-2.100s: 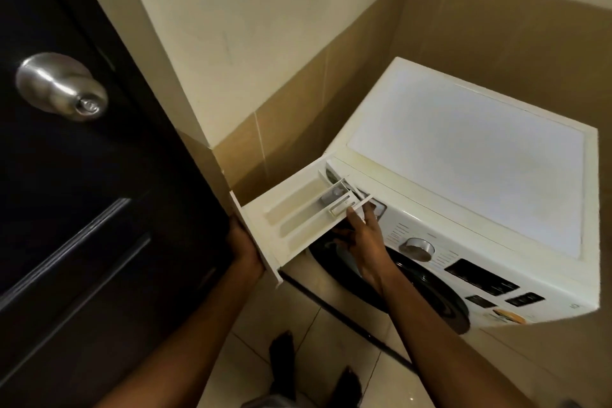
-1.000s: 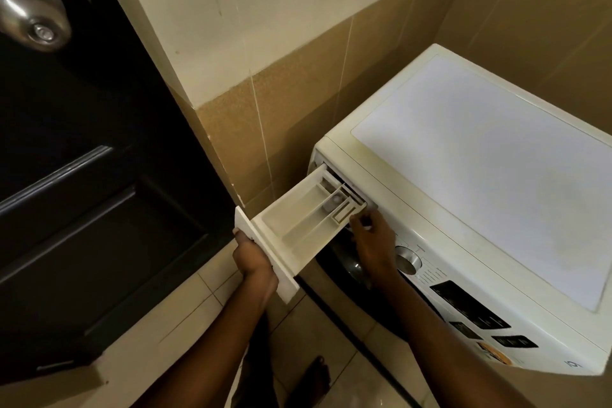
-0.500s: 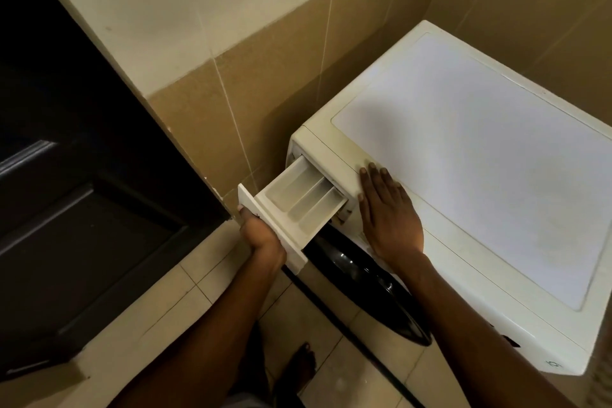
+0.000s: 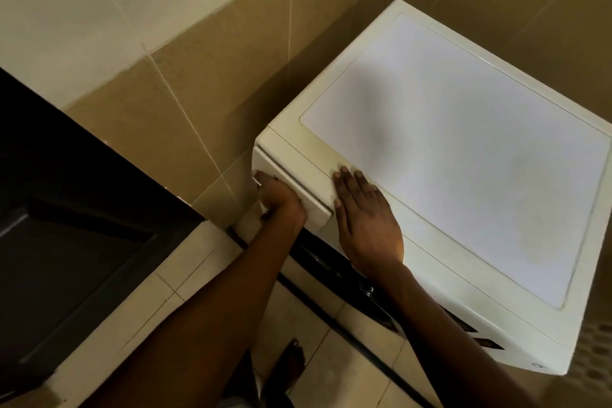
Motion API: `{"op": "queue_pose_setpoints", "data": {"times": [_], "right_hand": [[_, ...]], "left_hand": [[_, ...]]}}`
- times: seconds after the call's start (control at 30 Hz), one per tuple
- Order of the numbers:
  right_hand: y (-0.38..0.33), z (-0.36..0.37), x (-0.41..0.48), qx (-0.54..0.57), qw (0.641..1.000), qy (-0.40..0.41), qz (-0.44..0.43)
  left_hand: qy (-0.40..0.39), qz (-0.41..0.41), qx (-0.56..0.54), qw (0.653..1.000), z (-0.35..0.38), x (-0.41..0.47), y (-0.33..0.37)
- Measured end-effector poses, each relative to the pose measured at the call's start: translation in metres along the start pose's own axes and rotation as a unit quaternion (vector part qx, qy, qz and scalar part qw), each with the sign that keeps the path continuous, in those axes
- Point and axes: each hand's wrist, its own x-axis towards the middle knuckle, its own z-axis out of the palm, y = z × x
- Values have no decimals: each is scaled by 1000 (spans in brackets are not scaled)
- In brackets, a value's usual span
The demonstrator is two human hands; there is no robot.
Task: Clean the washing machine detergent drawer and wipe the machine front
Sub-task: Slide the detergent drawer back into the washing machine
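Observation:
The white washing machine [image 4: 463,159] stands in a corner, seen from above. Its detergent drawer [image 4: 316,207] sits pushed into the top left of the front, with only the white front panel showing. My left hand [image 4: 281,200] is at that panel's left end, fingers curled onto it from below. My right hand [image 4: 367,222] lies flat with straight fingers on the machine's top front edge, just right of the drawer. The dark round door [image 4: 331,262] shows below my right wrist.
A dark wooden door [image 4: 66,209] stands close on the left. The tan tiled wall [image 4: 198,93] runs right beside the machine's left side. Pale floor tiles and my bare foot [image 4: 293,364] lie below.
The drawer, pulled far out earlier, has slid back into the machine with my left hand on its front. My right hand left the drawer's inside and now lies flat on the top.

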Motion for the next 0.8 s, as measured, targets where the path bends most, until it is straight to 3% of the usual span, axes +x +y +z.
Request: {"op": "queue_pose_setpoints", "data": {"times": [0.2, 0.37, 0.57, 0.8], "right_hand": [[1, 0, 2, 11, 1000, 0, 5], [2, 0, 1, 3, 1000, 4, 0], [-1, -1, -1, 7, 1000, 22, -6], [-1, 0, -2, 6, 1000, 17, -5]], "left_hand": [[-24, 1, -16, 1000, 9, 20, -11], [2, -11, 84, 996, -1, -13, 12], [39, -28, -45, 998, -75, -111, 60], [69, -11, -58, 996, -99, -126, 68]]}}
